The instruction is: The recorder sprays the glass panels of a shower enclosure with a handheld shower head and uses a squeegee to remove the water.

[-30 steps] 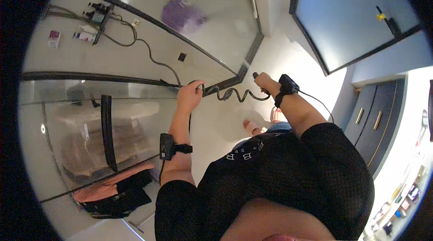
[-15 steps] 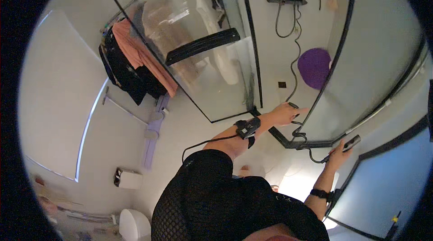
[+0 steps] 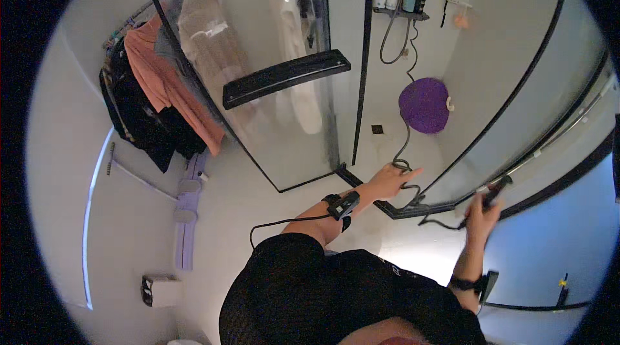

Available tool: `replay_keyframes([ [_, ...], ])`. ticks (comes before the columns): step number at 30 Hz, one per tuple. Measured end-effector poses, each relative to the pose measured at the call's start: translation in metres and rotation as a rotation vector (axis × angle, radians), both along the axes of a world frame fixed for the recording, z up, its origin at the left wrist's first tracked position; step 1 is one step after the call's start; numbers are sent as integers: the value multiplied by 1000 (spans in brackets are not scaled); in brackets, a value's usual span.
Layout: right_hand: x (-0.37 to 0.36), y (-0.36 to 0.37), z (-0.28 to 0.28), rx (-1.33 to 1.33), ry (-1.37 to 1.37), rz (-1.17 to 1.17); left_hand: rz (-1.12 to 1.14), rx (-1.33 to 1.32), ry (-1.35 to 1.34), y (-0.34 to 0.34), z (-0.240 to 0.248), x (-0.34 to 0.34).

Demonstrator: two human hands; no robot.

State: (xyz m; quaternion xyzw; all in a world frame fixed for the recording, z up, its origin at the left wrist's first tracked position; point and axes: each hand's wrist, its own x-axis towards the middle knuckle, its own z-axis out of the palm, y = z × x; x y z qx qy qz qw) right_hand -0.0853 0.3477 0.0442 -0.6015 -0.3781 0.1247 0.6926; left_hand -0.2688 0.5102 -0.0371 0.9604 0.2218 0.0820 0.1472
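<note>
My left hand (image 3: 389, 181) reaches across the shower's doorway with its fingers curled round a thin dark hose (image 3: 404, 146) and the index finger stretched out. The hose comes down from the wall below the shelf, loops at this hand and trails over the door sill. Its other end leads to a dark, stick-shaped sprayer head (image 3: 496, 192), slightly blurred, which my right hand (image 3: 479, 217) grips upright beside the frosted glass panel. Both wrists wear black straps with small boxes, and a cable runs from the left one.
A black-framed glass door (image 3: 290, 151) with a black bar stands at the left. Clothes (image 3: 158, 87) hang behind it. Inside the shower are a purple round seat (image 3: 425, 105), bottles on a shelf (image 3: 400, 14) and a floor drain (image 3: 377, 129). A blue-lit door (image 3: 555, 235) is at the right.
The view has turned, so the shower fittings sit further left and the clothes too. The sprayer head has swung more upright in my right hand. My left hand keeps hold of the hose.
</note>
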Motion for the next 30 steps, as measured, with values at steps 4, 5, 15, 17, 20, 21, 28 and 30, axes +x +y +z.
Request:
replay_keyframes([
  [4, -66, 75, 13, -94, 104, 225, 51, 180, -291, 49, -22, -59],
  [5, -76, 89, 14, -113, 162, 244, 63, 182, -275, 57, -17, -71],
  [15, -74, 203, 23, -176, -183, 73, 117, -148, -461, 85, -37, -158],
  [17, -66, 226, 38, -146, -167, 103, 465, -109, -611, 109, -29, -216],
  [20, -59, 277, 62, 84, -13, 198, 879, 92, -888, 125, 25, -308],
  [21, -55, 302, 66, 95, -3, 208, 887, 142, -957, 131, 33, -336],
  [28, -27, 512, 78, 186, 138, 648, 1237, 169, -1074, 113, 69, -367],
  [30, -25, 571, 83, 52, 264, 824, 1287, 205, -1086, 110, 63, -368],
])
